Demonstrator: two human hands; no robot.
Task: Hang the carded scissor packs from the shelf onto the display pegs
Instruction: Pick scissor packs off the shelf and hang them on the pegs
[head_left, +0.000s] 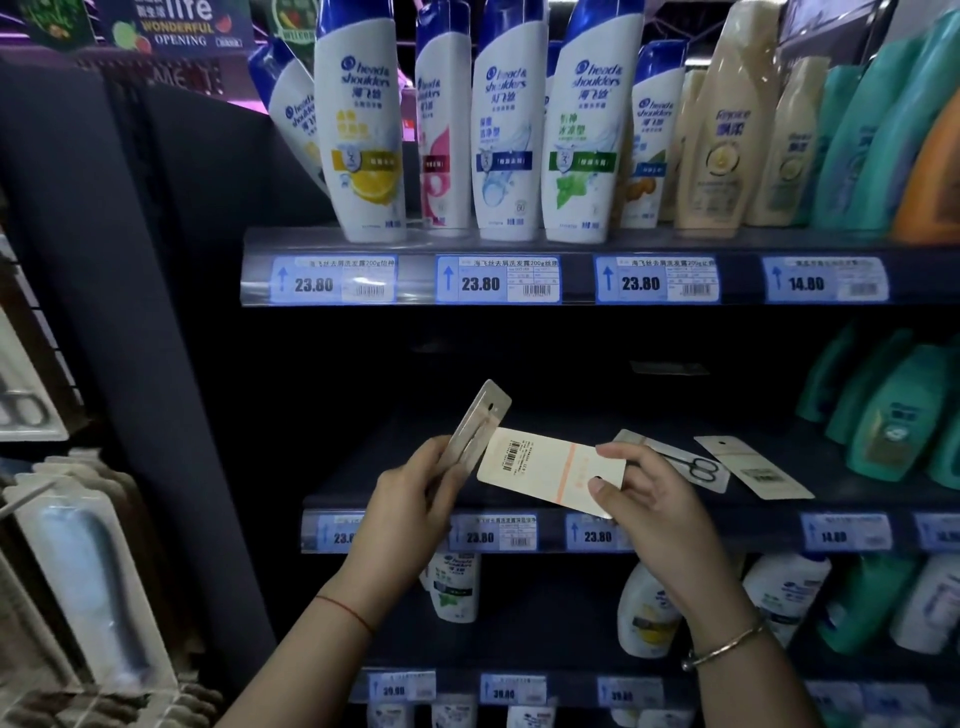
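Both hands are working just in front of the near edge of the middle shelf (561, 418), and each is clamped on its own carded pack. The left hand (415, 488) is gripping an edge-on pack (480, 418) by its lower end. The pack's long axis is slanting up and to the right, so its hang-hole end is pointing away from the hand. The right hand (644, 499) is pinching a white-backed pack (540, 467) between thumb and fingers. Its barcode side is facing the camera and it is lying almost level, long axis running left to right. Its hang hole is sitting at the right end, just beside the thumb. The two held packs are overlapping near the middle, but whether they are touching is not clear. The hanging goods are showing only at the far left edge: a hanging pack (23, 405) above and blister packs (93, 571) below, well apart from the hands. The pegs themselves are too blurred to pick out. The left hand is lying nearer that side, so its pack looks likelier to go first. The right-hand pack probably needs swinging round, since its hole end is facing away from the display. Two more packs are waiting on the shelf to the right of the right hand. A scissor pack (680, 460) is lying nearer, and a face-down pack (753, 467) is lying just beyond it.
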